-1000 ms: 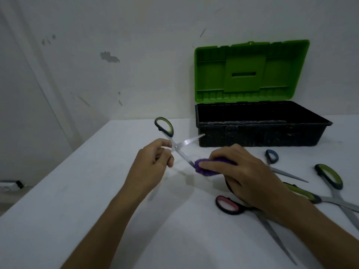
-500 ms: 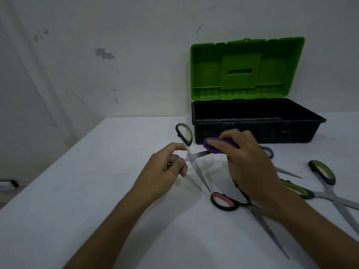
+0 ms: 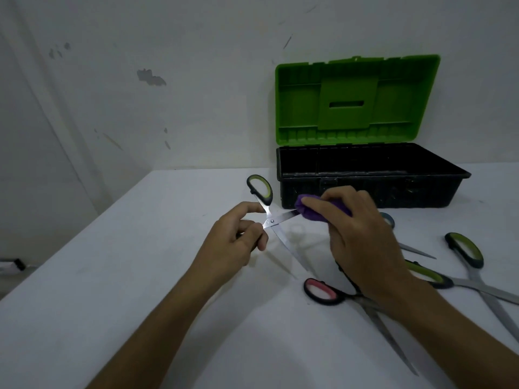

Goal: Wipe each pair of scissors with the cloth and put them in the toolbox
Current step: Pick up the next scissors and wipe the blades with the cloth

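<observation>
My left hand (image 3: 238,240) grips one handle of an opened pair of green-handled scissors (image 3: 269,217), held above the white table (image 3: 140,290). The other handle sticks up, and the blades are spread apart. A bunched purple cloth (image 3: 309,210) is held in my right hand (image 3: 356,237), pressed around the upper blade's outer end. Behind them, the black toolbox (image 3: 368,192) stands against the wall, its green lid (image 3: 356,99) raised. I see nothing inside the toolbox from here.
To the right lie pink-handled scissors (image 3: 323,292), two green-handled pairs (image 3: 466,249) (image 3: 429,276), and a blue-handled pair (image 3: 389,220) partly hidden by my right hand. The table's left edge runs diagonally, with floor below it.
My right hand moved the cloth from the lower blade up to the upper blade. The scissors shifted right and slightly up with my left hand.
</observation>
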`<act>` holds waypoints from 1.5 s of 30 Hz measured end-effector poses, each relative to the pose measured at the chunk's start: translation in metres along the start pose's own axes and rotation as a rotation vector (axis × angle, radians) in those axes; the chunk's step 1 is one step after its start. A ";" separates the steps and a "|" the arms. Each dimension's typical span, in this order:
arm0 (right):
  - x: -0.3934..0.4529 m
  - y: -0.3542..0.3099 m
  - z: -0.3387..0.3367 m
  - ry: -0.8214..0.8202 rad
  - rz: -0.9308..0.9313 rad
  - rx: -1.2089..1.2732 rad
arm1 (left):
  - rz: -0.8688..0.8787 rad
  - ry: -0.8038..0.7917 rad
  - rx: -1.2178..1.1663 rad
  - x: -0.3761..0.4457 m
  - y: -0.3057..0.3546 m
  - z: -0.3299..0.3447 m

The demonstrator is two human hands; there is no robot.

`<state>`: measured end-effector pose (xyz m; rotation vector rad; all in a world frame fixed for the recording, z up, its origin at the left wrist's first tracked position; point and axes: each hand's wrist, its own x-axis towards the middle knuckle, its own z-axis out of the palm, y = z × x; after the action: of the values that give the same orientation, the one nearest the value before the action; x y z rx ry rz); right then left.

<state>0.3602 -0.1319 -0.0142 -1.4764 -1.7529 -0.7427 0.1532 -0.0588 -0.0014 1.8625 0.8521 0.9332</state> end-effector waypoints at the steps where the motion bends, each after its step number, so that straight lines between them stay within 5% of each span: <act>1: 0.000 -0.008 0.000 -0.006 -0.028 0.018 | -0.016 0.001 -0.034 0.000 0.002 0.000; 5: -0.001 -0.021 0.013 -0.091 -0.063 0.045 | -0.082 0.004 -0.117 0.000 0.003 -0.002; 11: 0.001 0.018 0.008 -0.045 0.146 0.016 | -0.083 0.024 -0.071 0.003 -0.006 -0.009; 14: 0.001 0.004 -0.002 -0.046 0.046 0.097 | -0.042 0.028 0.008 0.004 -0.008 -0.004; 18: -0.006 -0.023 0.001 -0.282 -0.216 0.193 | 0.002 0.066 0.045 0.002 -0.005 0.001; 24: -0.001 -0.012 -0.010 -0.410 -0.247 0.272 | 0.017 0.098 0.030 0.004 -0.005 -0.006; 31: 0.006 -0.018 -0.002 -0.266 -0.170 0.257 | 0.060 -0.071 0.097 -0.001 -0.002 -0.001; 37: -0.001 -0.007 -0.005 -0.459 -0.241 0.297 | -0.025 0.147 0.009 0.006 -0.006 -0.013; 45: 0.006 -0.001 -0.007 -0.182 -0.238 0.139 | -0.101 0.134 -0.071 0.001 0.002 0.000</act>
<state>0.3597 -0.1347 -0.0050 -1.2896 -2.1001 -0.6045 0.1540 -0.0583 0.0004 1.6952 0.9719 1.0207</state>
